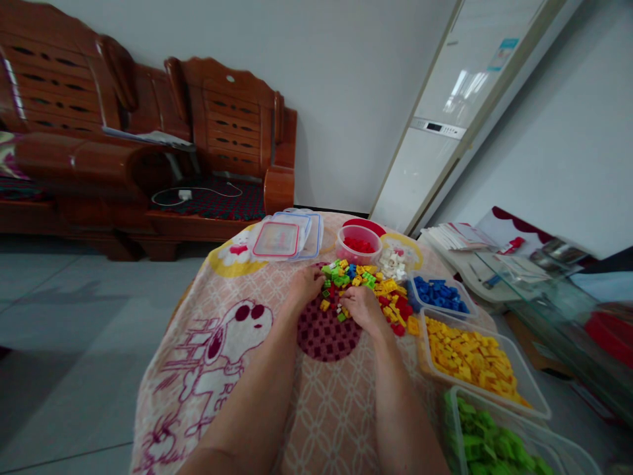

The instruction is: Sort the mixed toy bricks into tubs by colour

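Note:
Mixed toy building bricks (341, 277) lie in a loose heap, mainly yellow, green and red with a few blue and white. At the heap's left edge is my left hand (307, 285), its fingers curled in against the bricks. My right hand (363, 307) reaches over the near side of the heap, fingers bent down and pinched together among small pieces. Whatever either hand's fingertips hold is too small and too covered to name. White bricks (394, 262) form a separate small pile behind the heap, on the right.
A round tub of red bricks (359, 229) stands behind the heap. Along the right are boxes of blue (467, 310), yellow (539, 409) and green bricks (455, 429). Stacked lids (277, 239) lie back left on the patterned tablecloth (331, 409). A glass-topped stand (534, 297) adjoins on the right.

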The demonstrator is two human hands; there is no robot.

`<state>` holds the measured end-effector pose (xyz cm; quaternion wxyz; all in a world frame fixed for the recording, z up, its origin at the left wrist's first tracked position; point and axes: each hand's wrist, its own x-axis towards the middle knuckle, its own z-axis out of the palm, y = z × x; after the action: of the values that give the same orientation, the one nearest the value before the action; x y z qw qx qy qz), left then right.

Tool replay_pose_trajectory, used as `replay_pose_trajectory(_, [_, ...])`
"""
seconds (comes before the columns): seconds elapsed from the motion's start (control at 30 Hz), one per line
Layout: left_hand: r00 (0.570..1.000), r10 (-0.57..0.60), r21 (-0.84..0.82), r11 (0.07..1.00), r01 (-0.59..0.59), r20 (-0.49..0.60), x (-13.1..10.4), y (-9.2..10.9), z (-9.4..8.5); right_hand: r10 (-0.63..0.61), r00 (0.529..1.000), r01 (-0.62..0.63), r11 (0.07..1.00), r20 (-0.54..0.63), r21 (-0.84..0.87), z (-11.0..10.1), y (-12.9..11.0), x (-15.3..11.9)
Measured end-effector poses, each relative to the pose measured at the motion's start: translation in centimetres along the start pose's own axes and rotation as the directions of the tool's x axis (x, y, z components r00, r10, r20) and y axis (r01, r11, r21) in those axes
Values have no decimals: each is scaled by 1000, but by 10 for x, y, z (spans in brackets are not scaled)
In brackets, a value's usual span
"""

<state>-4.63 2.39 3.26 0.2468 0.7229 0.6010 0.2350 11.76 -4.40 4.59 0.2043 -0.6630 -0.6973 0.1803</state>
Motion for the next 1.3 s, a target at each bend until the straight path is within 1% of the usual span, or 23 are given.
replay_pose_trajectory(0.13, [1000, -7, 12, 1000, 7, -2, 0, 0, -1, -45, 999, 45, 999, -28, -17, 2, -2, 0])
replay_pose_trajectory(0.2, [1000, -8, 18, 1000, 8, 0, 0, 1, -1, -61, 998, 61, 996, -13, -62, 1, -3, -1])
replay_pose_trajectory(0.37, [1000, -8, 20, 1000, 8, 0, 1, 1, 0, -74, 992, 100, 955, 101, -279, -3, -9, -6])
replay_pose_trajectory(0.5, [1000, -13, 16, 1000, 13, 1, 0, 2, -2, -51, 994, 89, 902, 100, -422, -2, -16, -9])
replay_pose_trajectory(0.6, [1000, -7, 21, 1000, 7, 11, -2, 4, -4, -18, 995, 65, 866, 101, -496, -1, -19, -9])
replay_pose_trajectory(0.73, [1000, 0, 33, 999, -1, 4, -3, 6, -5, -41, 993, 92, 860, 112, -503, -1, -18, -9])
replay_pose_trajectory(0.87, [1000, 1, 53, 999, 0, -7, -2, 4, -3, -61, 992, 104, 881, 106, -462, 1, -13, -7])
replay_pose_trajectory(0.93, [1000, 0, 51, 999, 1, -11, -2, 3, -3, -74, 994, 101, 915, 82, -391, 1, -10, -6])
replay_pose_trajectory(1.0, [1000, 0, 40, 999, 0, -13, -1, 3, -2, -77, 997, 81, 962, 24, -260, 1, -6, -3])
replay_pose_trajectory(1.07, [1000, 5, 28, 1000, -5, -10, -1, 2, -2, -46, 998, 43, 997, -50, -59, 0, -1, -1])
replay_pose_trajectory(1.1, [1000, 7, 24, 1000, -7, -6, -1, 2, -2, -9, 997, 15, 997, -77, 69, -1, 2, 0])
replay_pose_trajectory(1.13, [1000, 9, 21, 1000, -9, -1, -1, 2, -2, 42, 995, -23, 978, -87, 209, -2, 6, 0])
replay_pose_trajectory(1.17, [1000, 11, 19, 1000, -11, 4, -1, 2, -2, 101, 991, -66, 935, -83, 348, -3, 10, 1])
replay_pose_trajectory(1.23, [1000, 6, 15, 1000, -7, 11, -1, 2, -2, 214, 974, -133, 809, -75, 573, -5, 18, 2])
replay_pose_trajectory(1.3, [1000, 0, 7, 1000, 0, 13, -1, 1, -1, 322, 935, -122, 684, -148, 719, -9, 27, 5])
